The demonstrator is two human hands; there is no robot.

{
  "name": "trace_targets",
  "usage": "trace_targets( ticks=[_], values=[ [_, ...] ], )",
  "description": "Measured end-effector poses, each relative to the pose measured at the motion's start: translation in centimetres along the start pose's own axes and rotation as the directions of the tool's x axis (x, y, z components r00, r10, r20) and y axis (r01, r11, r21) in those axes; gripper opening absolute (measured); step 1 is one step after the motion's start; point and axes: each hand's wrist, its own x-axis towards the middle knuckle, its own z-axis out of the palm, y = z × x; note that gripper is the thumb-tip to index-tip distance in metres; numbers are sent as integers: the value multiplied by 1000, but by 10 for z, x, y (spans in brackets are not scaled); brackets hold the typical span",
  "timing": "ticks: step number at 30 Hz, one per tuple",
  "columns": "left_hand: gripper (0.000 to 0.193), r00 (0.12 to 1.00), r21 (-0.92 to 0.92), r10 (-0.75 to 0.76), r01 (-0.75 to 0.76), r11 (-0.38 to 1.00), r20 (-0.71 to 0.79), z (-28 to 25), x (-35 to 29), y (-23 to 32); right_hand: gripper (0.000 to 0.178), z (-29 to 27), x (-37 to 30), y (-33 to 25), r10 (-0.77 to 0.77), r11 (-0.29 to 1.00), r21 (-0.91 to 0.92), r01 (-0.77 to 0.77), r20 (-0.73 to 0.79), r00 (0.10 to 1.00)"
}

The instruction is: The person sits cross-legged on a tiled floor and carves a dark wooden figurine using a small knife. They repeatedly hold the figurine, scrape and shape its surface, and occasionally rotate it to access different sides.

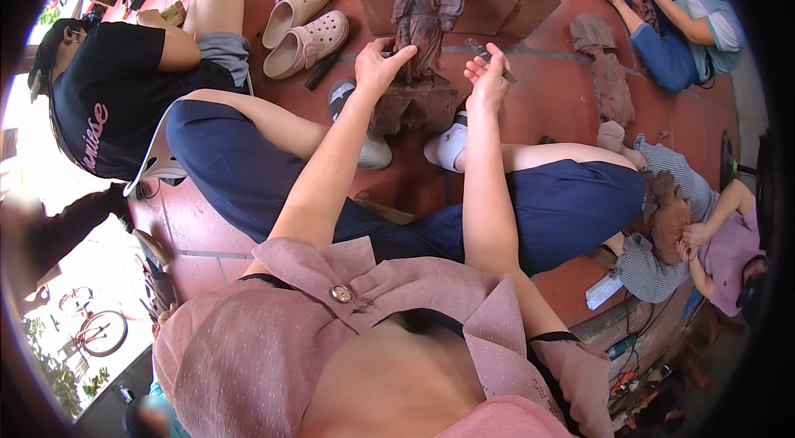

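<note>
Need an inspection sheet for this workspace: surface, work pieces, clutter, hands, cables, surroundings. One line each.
Surface: red tiled floor.
Work pieces: dark carved figure, upright on a rough base between the person's feet; pale wooden block behind it.
Clutter: pair of beige clogs and a dark bar on the floor, left of the figure.
Hands: left hand has its thumb against the figure; right hand holds a slim tool, apart from the figure.
Cables: dark cable-like lines at lower right; where they lead, cannot tell.
Surroundings: other people seated left, upper right and right; bicycle lower left.
</note>
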Motion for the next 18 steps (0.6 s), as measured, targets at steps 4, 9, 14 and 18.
trace_targets(
  ticks=[4, 9, 14, 18],
  values=[
    [71, 995, 101, -105, 104, 989, 3, -8, 11, 25, 21, 5, -9, -26, -194, 980, 45, 191, 61, 979],
    [78, 982, 197, -168, 182, 963, -82, 3, 34, 14, 15, 15, -30, -37, -239, 971, 61, 232, 181, 954],
    [83, 980, 141, -194, 198, 970, -43, 6, 37, 25, 14, 19, -37, -32, -191, 982, 60, 181, 246, 950],
    [79, 982, 147, -179, 187, 971, -62, 6, 37, 27, 14, 21, -37, -28, -180, 983, 71, 168, 252, 951]
  ],
)
